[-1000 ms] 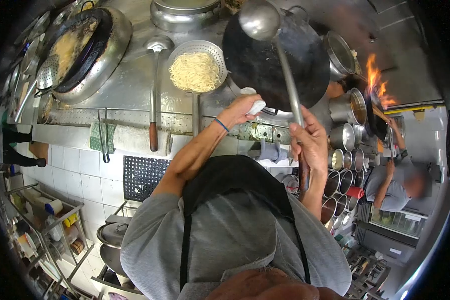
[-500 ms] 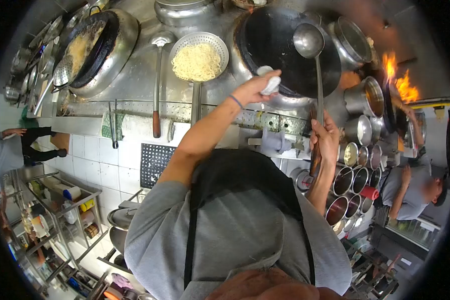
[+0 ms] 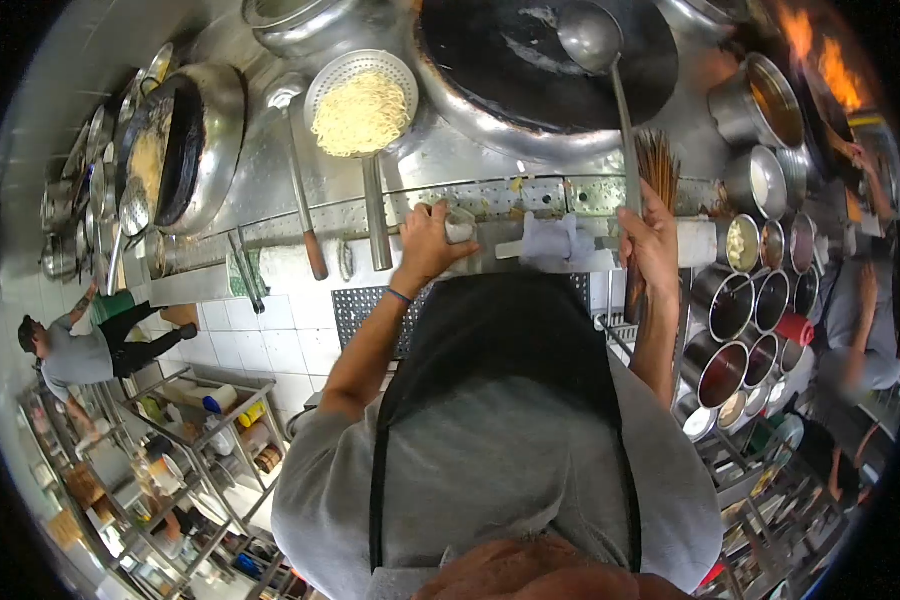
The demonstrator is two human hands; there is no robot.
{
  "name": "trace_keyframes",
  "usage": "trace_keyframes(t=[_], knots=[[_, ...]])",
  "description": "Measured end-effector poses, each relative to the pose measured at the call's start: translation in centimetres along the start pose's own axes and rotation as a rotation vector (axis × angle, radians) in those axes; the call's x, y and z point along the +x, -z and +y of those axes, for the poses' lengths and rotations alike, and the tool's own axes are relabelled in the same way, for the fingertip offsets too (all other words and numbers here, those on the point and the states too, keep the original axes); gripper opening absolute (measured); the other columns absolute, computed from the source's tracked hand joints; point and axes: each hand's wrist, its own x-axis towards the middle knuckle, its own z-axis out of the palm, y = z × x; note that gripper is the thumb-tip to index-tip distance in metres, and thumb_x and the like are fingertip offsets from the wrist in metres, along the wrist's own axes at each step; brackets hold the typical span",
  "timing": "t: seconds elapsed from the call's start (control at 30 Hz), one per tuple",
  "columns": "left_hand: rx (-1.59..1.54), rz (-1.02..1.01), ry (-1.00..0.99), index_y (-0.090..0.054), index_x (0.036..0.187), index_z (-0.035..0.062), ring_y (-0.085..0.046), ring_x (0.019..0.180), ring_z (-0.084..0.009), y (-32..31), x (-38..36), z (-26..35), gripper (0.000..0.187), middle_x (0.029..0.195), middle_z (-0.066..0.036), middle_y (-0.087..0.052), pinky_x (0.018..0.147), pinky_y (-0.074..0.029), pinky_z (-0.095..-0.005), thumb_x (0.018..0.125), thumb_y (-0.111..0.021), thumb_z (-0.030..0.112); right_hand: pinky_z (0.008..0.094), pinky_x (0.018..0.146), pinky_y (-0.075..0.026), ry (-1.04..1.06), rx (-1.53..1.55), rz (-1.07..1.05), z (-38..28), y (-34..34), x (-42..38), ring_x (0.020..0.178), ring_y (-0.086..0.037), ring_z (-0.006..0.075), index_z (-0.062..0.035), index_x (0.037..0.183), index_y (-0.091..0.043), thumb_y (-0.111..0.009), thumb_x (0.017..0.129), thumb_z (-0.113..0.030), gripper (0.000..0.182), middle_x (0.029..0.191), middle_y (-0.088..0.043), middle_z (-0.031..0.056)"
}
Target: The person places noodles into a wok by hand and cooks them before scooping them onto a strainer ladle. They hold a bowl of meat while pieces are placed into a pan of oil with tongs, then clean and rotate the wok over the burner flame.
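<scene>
My right hand (image 3: 652, 240) is closed round the long handle of a steel ladle (image 3: 590, 38), whose bowl hangs over the right side of a large black wok (image 3: 490, 95). Whitish streaks show on the wok's dark inside. My left hand (image 3: 432, 243), fingers curled, grips what looks like a crumpled white cloth (image 3: 460, 228) low over the counter's front rail. Just above that hand lies a perforated strainer (image 3: 375, 215) full of pale noodles (image 3: 363, 113), its handle pointing at me. Behind my right hand stands a bamboo wok brush (image 3: 658, 165).
Left are a second ladle (image 3: 308, 235), tongs (image 3: 245, 272) and a wok of frothing oil (image 3: 148, 160). Right stand a steel pot (image 3: 755, 100) and several sauce containers (image 3: 716, 372). Flames (image 3: 835, 70) rise at the far right near a co-worker's hand (image 3: 850, 152). Another person (image 3: 75, 355) stands far left.
My left hand has drawn back from the wok's rim to the front rail with the white cloth. My right hand keeps the ladle over the wok. The whole view has shifted.
</scene>
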Motion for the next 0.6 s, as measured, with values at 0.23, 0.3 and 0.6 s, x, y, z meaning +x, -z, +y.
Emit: trace_keyframes(t=[0.23, 0.3, 0.6], knots=[[0.161, 0.329, -0.286, -0.069, 0.097, 0.0097, -0.055, 0.099, -0.0384, 11.9, 17.8, -6.8, 0.017, 0.108, -0.016, -0.063, 0.087, -0.043, -0.0484, 0.083, -0.072, 0.018, 0.0227, 0.038, -0.038, 0.017, 0.043, -0.047, 0.6, 0.7, 0.3, 0.044, -0.048, 0.0068, 0.001, 0.145, -0.042, -0.066, 0.091, 0.0, 0.06, 0.083, -0.062, 0.0043], [0.331, 0.452, -0.117, -0.071, 0.106, 0.01, -0.052, 0.109, -0.0409, 13.5, 24.6, -7.4, 0.027, 0.118, -0.017, -0.062, 0.094, -0.039, -0.0559, 0.089, -0.068, 0.03, 0.0227, 0.038, -0.038, 0.019, 0.034, -0.035, 0.6, 0.4, 0.2, 0.044, -0.048, 0.0068, 0.0011, 0.146, -0.042, -0.066, 0.091, 0.0, 0.06, 0.083, -0.063, 0.0049], [0.776, -0.502, -0.02, -0.069, 0.121, 0.0117, -0.055, 0.124, -0.0362, 11.9, 39.3, -8.3, 0.051, 0.128, -0.014, -0.065, 0.107, -0.037, -0.0495, 0.097, -0.047, 0.05, 0.023, 0.035, -0.037, 0.001, 0.062, 0.063, 0.2, -1.4, -0.2, 0.043, -0.046, 0.0058, 0.0037, 0.146, -0.04, -0.063, 0.091, 0.003, 0.06, 0.081, -0.062, 0.0051]])
